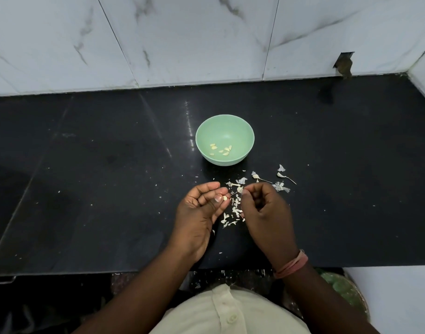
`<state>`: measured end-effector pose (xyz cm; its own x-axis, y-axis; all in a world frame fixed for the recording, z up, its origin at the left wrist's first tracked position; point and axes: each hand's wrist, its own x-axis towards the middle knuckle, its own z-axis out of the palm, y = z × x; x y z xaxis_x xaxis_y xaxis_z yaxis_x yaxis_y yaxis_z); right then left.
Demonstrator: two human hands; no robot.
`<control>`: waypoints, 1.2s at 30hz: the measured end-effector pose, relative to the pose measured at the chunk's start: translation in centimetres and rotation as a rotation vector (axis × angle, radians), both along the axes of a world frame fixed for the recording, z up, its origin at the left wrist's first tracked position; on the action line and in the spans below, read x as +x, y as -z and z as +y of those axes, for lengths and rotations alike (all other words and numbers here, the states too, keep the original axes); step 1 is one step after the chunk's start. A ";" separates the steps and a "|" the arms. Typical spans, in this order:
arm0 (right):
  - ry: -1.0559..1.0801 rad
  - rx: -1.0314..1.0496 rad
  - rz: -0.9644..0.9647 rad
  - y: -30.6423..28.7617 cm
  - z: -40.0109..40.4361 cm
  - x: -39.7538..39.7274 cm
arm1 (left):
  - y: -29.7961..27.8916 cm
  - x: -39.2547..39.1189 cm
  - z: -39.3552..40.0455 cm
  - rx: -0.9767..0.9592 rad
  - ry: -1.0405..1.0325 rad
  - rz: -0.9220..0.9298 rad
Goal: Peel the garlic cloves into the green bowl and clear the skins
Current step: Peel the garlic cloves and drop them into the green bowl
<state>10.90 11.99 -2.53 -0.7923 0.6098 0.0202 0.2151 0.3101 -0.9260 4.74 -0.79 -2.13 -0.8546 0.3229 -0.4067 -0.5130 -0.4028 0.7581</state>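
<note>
Left fingers (pixel 215 201) pinch a small clove (pixel 225 198); right fingers (pixel 249 192) curl on a skin (pixel 240 189), grip partly hidden. Beneath lies the dark surface (pixel 110 177); beyond, the bowl (pixel 224 121) with peeled cloves (pixel 221 150); between the hands, skins (pixel 233 213).

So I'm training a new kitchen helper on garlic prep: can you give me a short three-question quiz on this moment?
1. True or false: the green bowl already holds peeled cloves.
2. Where do most skins lie? A) in the bowl B) on the black counter C) on the wall tiles
3. Which hand pinches the small clove?

Key: 1 true. 2 B. 3 The left hand; the right hand pulls at a skin beside it.
</note>
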 end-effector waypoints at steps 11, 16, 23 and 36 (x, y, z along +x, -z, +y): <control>-0.159 0.021 0.045 0.6 -0.2 0.2 | 0.3 0.2 0.0 -0.110 -0.074 0.143; -0.190 -0.135 0.048 0.6 -1.2 -0.1 | 0.3 0.2 0.0 -0.125 -0.073 0.157; -0.137 -0.359 0.117 0.5 -1.1 0.0 | 0.4 0.5 -0.3 -0.073 -0.034 0.135; -0.164 -0.090 0.123 0.4 -0.8 0.4 | 0.3 1.1 -0.3 -0.092 0.042 0.077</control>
<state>11.30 11.20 -2.97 -0.8759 0.4768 0.0737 0.0528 0.2465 -0.9677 5.83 -1.09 -2.45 -0.8708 0.3233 -0.3703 -0.4671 -0.3090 0.8285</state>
